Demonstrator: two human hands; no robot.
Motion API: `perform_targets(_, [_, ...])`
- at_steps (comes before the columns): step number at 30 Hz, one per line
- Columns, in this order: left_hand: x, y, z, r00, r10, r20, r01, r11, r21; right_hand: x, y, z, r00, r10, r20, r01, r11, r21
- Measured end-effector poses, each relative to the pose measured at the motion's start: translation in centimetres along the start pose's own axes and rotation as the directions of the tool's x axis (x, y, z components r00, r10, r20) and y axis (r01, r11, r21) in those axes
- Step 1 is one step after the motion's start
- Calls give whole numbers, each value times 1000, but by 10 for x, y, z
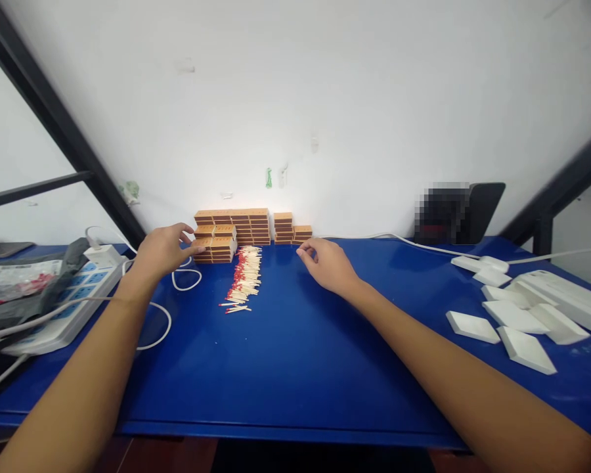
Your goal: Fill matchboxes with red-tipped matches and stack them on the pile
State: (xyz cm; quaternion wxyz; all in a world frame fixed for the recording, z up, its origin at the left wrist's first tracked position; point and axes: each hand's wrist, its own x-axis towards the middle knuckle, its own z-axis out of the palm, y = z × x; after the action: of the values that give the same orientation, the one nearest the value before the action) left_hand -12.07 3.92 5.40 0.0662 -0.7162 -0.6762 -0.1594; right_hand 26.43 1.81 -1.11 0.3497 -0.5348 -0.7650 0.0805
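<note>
A: Hands?
B: Left hand (161,251) at the front stack of matchboxes (215,253), thumb and fingers apart, thumb apparently touching the stack. Right hand (329,264) curled, just in front of the small stepped stack (284,226); cannot tell whether its fingertips meet or pinch anything.
A: What looks done?
B: Long back row (249,223) neatly piled against the wall (364,118); front stack stands squared before its left part.
A: And left over?
B: Matches (246,274) lie loose in a strip on the counter (276,381), unboxed. White trays (515,318) scattered far right, unsorted. Stepped stack uneven, so stacking seems partway.
</note>
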Motion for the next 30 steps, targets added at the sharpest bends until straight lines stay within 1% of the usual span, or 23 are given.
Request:
perform_targets(6, [-7,11,-1,997,45,-68,-43,999,31,-1,-2,0,999,-16,30,18,997,-79])
perform_targets(10, [-12,17,0,990,63,-129,-59,997,42,-1,0,0,999,-12,32,15,995,-97])
perform_targets(13, [-14,22,-1,986,66,-151,-54,995,81,-1,1,1,999,-13,31,16,993,-114])
perform_targets(17, [-17,33,-2,973,84,-213,-67,994,82,-1,0,1,1000,-9,27,12,992,-122])
perform_targets(20, [-21,46,2,941,170,-292,-160,985,59,-2,-2,0,1000,-3,31,7,992,-126])
perform_targets(24, [-25,63,13,876,339,-343,-352,936,26,-3,-3,1,999,-12,39,17,991,-131])
perform_targets(27, [-28,72,19,839,431,-332,-454,891,8,-3,-5,0,999,-20,43,26,990,-142])
perform_targets(30, [-32,79,22,813,480,-330,-513,858,-16,-3,-8,-4,999,-21,42,28,984,-176])
